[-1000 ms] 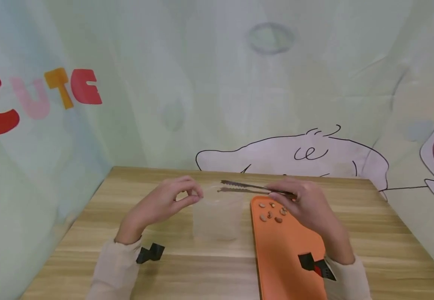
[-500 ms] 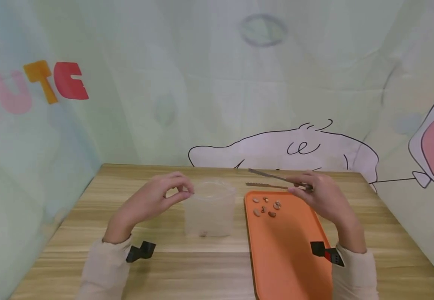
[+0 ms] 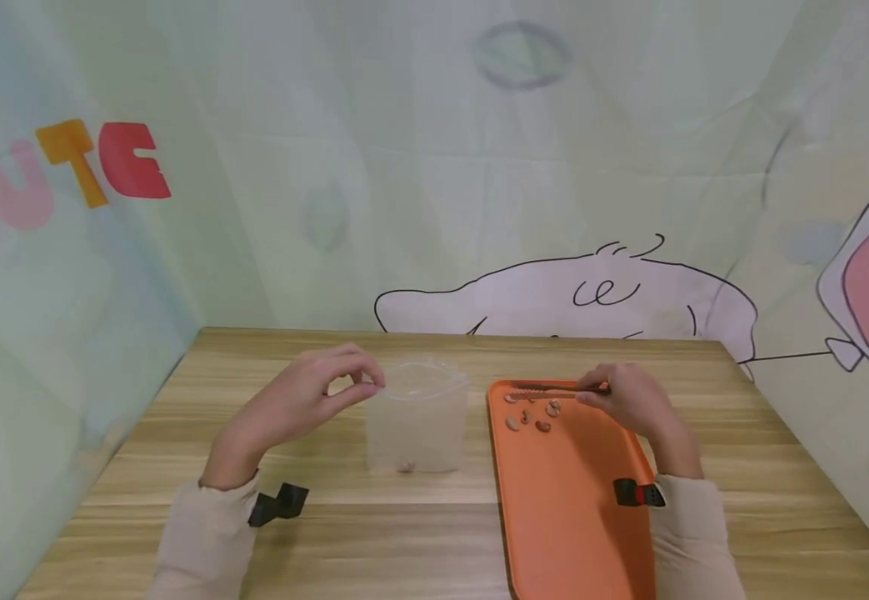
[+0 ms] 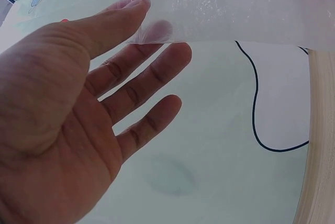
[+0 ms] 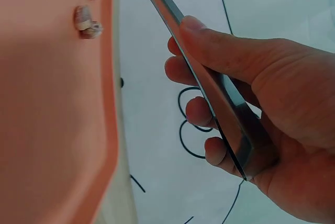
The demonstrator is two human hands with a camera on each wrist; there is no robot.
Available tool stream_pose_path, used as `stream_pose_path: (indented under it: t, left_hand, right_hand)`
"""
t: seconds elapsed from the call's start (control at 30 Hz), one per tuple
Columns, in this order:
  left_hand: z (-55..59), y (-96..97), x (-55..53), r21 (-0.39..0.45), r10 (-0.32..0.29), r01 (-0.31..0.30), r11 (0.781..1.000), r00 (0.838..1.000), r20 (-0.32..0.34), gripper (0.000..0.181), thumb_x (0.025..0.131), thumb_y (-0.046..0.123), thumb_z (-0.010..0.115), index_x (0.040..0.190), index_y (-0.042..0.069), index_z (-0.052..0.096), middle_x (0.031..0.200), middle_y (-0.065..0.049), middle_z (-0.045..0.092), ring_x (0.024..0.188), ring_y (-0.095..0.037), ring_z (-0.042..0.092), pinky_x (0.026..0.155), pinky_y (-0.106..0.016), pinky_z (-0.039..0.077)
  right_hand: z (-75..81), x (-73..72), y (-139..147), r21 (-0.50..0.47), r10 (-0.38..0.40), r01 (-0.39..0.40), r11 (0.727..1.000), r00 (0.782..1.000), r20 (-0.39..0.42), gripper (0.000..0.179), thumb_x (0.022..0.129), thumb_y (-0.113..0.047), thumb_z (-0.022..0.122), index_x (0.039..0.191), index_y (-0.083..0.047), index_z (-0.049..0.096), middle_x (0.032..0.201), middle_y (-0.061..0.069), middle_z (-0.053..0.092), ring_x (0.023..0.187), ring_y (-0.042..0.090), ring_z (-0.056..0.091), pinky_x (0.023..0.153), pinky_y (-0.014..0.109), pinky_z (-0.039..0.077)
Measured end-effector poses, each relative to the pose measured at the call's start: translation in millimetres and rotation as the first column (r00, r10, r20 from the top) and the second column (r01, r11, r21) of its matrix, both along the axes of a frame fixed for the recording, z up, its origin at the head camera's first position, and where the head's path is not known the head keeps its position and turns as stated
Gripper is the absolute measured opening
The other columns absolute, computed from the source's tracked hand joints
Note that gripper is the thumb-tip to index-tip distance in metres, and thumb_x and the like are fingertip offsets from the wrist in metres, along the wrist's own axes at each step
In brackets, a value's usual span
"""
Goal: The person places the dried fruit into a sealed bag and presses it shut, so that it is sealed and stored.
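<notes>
Left hand (image 3: 307, 406) pinches the clear bag (image 3: 419, 417) rim; right hand (image 3: 629, 400) grips metal tongs (image 3: 554, 387) over the orange tray (image 3: 569, 492) of nuts (image 3: 527, 414); the tabletop (image 3: 419, 533) backdrop reads "UTE" (image 3: 67, 171).

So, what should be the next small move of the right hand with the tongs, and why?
Probably lower the tongs onto one of the nuts and close them on it. The right hand holds the tongs just above the pieces at the far end of the orange tray, and nothing shows between their tips. The left hand pinches the rim of the clear container.
</notes>
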State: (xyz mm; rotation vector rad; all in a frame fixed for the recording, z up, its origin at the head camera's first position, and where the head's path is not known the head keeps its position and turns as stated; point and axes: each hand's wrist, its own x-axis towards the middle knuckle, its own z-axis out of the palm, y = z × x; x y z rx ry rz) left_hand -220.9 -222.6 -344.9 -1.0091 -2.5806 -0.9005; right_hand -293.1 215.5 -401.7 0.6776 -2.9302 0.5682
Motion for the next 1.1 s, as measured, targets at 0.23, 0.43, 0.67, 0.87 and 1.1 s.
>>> stream_pose_path:
  t: [0.23, 0.43, 0.67, 0.87, 1.1]
  left_hand:
    - [-0.8, -0.1, 0.9, -0.009, 0.01, -0.009, 1.0, 1.0, 0.018, 0.01, 0.096, 0.013, 0.069, 0.1, 0.022, 0.068, 0.099, 0.014, 0.064, 0.087, -0.003, 0.06, 0.072, -0.028, 0.051]
    - [-2.3, -0.2, 0.2, -0.009, 0.005, -0.005, 1.0, 1.0, 0.011, 0.009, 0.097, 0.014, 0.068, 0.101, 0.021, 0.069, 0.099, 0.012, 0.065, 0.087, -0.004, 0.06, 0.072, -0.028, 0.05]
    - [1.1, 0.9, -0.8, -0.014, -0.002, 0.002, 1.0, 1.0, 0.014, 0.007, 0.098, 0.015, 0.067, 0.102, 0.021, 0.069, 0.098, 0.011, 0.065, 0.088, -0.004, 0.06, 0.074, -0.029, 0.051]
    - [-0.2, 1.6, -1.9, -0.012, -0.01, 0.01, 1.0, 1.0, -0.002, 0.007, 0.098, 0.015, 0.066, 0.101, 0.021, 0.069, 0.098, 0.011, 0.065, 0.087, -0.004, 0.06, 0.074, -0.03, 0.05]
    - [-0.6, 1.6, -1.4, -0.016, -0.011, 0.011, 1.0, 1.0, -0.011, 0.008, 0.098, 0.015, 0.067, 0.102, 0.021, 0.069, 0.098, 0.012, 0.065, 0.087, -0.004, 0.06, 0.074, -0.03, 0.05]
  right_hand:
    - [-11.1, -4.1, -4, 0.029, -0.02, 0.02, 0.999, 1.0, 0.016, 0.011, 0.092, -0.017, 0.074, 0.099, -0.01, 0.079, 0.1, 0.009, 0.075, 0.085, 0.025, 0.068, 0.068, 0.042, 0.052]
    - [2.0, 1.8, -6, -0.084, -0.057, 0.05, 0.995, 0.995, -0.088, 0.014, 0.095, -0.016, 0.07, 0.103, -0.008, 0.078, 0.1, 0.011, 0.074, 0.078, 0.021, 0.066, 0.066, 0.041, 0.051]
    - [37.3, 19.4, -25, -0.26, 0.026, -0.146, 0.954, 0.91, -0.414, 0.01, 0.089, -0.005, 0.076, 0.098, -0.007, 0.079, 0.079, -0.003, 0.065, 0.06, 0.006, 0.047, 0.055, 0.023, 0.039]
    - [54.6, 36.0, -55, -0.279, 0.176, -0.397, 0.875, 0.795, -0.58, 0.021, 0.082, 0.004, 0.078, 0.1, -0.007, 0.078, 0.083, -0.002, 0.068, 0.061, 0.003, 0.051, 0.057, 0.014, 0.042]
    - [55.6, 44.3, -69, -0.263, 0.259, -0.446, 0.855, 0.808, -0.529, 0.022, 0.084, 0.0, 0.078, 0.104, -0.008, 0.077, 0.09, -0.003, 0.071, 0.067, 0.003, 0.06, 0.061, 0.015, 0.048]
